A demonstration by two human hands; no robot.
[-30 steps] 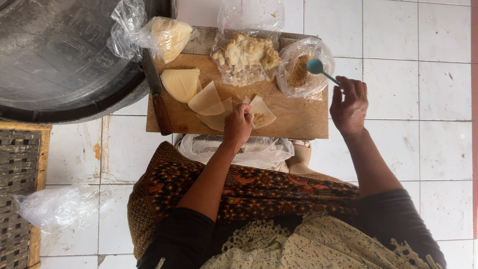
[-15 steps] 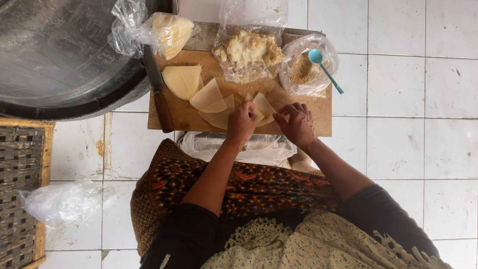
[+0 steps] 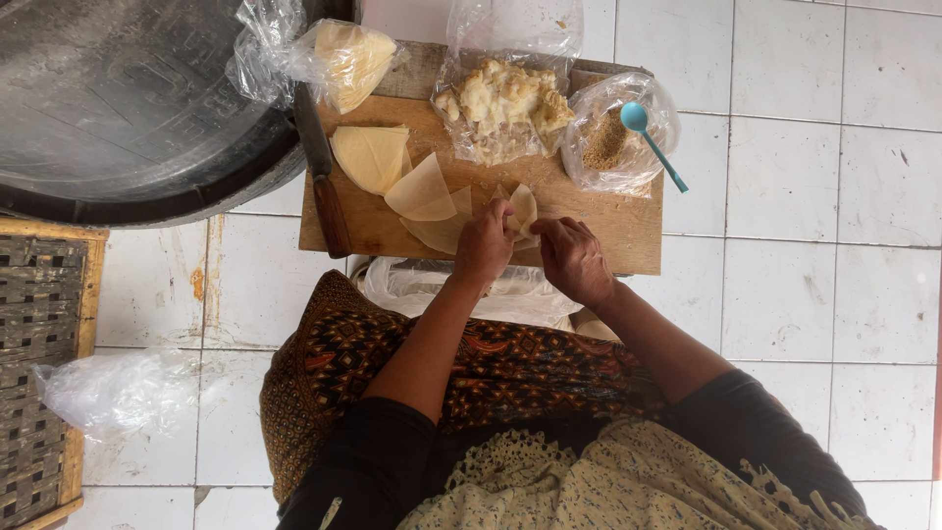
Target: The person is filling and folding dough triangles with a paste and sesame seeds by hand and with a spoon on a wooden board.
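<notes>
Both hands are working one small pastry wrapper [image 3: 522, 209] near the front edge of the wooden cutting board [image 3: 628, 231], about midway along it. Left hand [image 3: 484, 245] has its fingers curled onto the wrapper's left side, pinching it, and right hand [image 3: 572, 257] sits just beside it with fingertips on the wrapper's right edge, so the two hands are nearly touching. Can't really tell how tight either grip is, since the knuckles hide the fingertips.

Just left of the hands, a couple of loose wrapper sheets [image 3: 424, 191] overlap on the board, and a folded stack of wrappers [image 3: 371, 157] lies further toward the left edge. A knife [image 3: 322, 177] with a wooden handle runs along that left edge. At the back edge there's a plastic bag of crumbly pale filling [image 3: 502, 98], and at the back right corner a bag of brown powder [image 3: 606, 145] with a teal spoon [image 3: 653, 142] resting in it. Another bag of wrappers [image 3: 343, 59] hangs off the back left corner, against a big dark metal pan [image 3: 118, 108].
</notes>
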